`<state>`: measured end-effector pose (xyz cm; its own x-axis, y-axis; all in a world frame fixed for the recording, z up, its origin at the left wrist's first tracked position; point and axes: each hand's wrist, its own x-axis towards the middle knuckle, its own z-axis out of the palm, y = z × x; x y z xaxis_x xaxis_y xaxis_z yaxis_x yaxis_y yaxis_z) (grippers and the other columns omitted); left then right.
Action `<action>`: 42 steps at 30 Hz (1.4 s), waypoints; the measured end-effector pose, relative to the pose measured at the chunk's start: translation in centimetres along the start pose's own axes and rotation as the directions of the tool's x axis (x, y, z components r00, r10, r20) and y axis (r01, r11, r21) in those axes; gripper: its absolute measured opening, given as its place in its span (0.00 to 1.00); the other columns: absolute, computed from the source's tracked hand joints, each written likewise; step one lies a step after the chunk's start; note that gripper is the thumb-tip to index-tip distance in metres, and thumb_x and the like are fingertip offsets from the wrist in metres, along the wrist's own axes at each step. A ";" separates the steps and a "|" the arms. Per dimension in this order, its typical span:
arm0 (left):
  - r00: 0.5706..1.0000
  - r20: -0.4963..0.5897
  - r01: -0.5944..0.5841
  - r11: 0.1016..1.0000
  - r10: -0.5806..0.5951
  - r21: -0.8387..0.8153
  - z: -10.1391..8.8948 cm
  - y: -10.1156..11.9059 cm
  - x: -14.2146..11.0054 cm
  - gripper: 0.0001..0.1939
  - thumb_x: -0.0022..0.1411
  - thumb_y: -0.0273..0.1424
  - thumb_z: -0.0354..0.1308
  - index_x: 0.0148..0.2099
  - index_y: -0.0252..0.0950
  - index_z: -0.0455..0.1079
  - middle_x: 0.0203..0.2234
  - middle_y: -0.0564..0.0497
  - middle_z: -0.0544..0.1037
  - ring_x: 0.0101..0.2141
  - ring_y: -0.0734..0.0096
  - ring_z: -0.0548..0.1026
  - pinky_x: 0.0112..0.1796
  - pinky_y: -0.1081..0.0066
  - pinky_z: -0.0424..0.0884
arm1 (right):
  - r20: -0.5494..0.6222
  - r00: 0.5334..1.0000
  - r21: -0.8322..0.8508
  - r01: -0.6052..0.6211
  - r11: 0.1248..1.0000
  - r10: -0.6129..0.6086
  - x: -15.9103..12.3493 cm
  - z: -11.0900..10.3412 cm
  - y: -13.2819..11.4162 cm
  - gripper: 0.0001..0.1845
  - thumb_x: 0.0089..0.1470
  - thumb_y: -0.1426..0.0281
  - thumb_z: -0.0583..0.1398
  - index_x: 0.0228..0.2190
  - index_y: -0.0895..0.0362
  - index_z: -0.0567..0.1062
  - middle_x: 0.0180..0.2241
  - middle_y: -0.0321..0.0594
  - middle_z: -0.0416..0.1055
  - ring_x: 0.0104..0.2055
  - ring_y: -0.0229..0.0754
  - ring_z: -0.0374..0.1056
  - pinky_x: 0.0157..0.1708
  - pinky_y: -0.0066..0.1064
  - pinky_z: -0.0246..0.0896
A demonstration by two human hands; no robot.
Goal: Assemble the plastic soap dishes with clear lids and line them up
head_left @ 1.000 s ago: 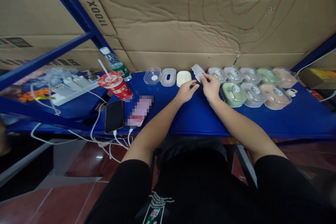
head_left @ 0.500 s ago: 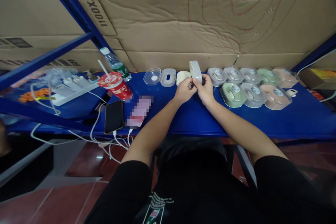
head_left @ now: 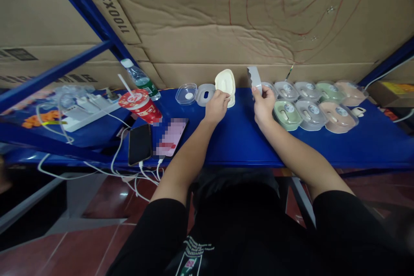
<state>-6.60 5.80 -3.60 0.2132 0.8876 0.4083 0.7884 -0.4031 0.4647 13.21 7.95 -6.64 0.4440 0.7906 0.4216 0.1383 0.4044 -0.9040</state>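
Fingers pinched on both sides: left hand [head_left: 216, 107] has the cream tray [head_left: 225, 80], tilted up, by its near edge, right hand [head_left: 265, 102] the upright grey piece [head_left: 255, 78] across a gap, exact fingertip contact hard to make out.

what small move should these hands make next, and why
I'd probably bring the cream piece in the left hand a little closer to the grey piece in the right hand: both are held up at the blue table, with a clear gap between them.
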 end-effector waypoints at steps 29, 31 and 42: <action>0.984 0.177 -0.050 0.947 -0.007 0.317 0.8 0.6 0.4 0.17 0.78 0.29 0.51 0.60 0.34 0.78 0.58 0.36 0.76 0.51 0.49 0.78 0.49 0.57 0.72 | 0.112 0.994 -0.097 0.010 0.995 0.001 -1.6 0.5 -1.9 0.17 0.61 0.57 0.67 0.47 0.54 0.78 0.50 0.46 0.82 0.53 0.49 0.78 0.58 0.45 0.74; 0.986 0.168 -0.044 0.946 -0.011 0.321 0.8 0.5 0.4 0.16 0.78 0.31 0.54 0.59 0.34 0.79 0.58 0.36 0.76 0.52 0.49 0.79 0.51 0.57 0.73 | 0.122 0.992 -0.068 0.021 0.997 -0.012 -1.5 0.5 -1.5 0.18 0.60 0.56 0.67 0.47 0.54 0.78 0.49 0.46 0.82 0.52 0.50 0.78 0.57 0.45 0.74; 0.981 0.188 -0.026 0.934 -0.044 0.356 0.6 0.0 0.5 0.15 0.77 0.34 0.56 0.60 0.36 0.78 0.58 0.40 0.78 0.55 0.50 0.79 0.51 0.58 0.74 | 0.107 0.992 0.053 0.057 0.997 -0.062 -1.0 0.6 -0.2 0.28 0.52 0.44 0.71 0.43 0.52 0.78 0.43 0.41 0.83 0.47 0.49 0.79 0.53 0.46 0.75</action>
<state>-6.17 6.42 -3.85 0.2826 0.9307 0.2322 0.9363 -0.3203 0.1441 12.24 7.38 -6.85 0.3377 0.8084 0.4821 0.1158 0.4726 -0.8737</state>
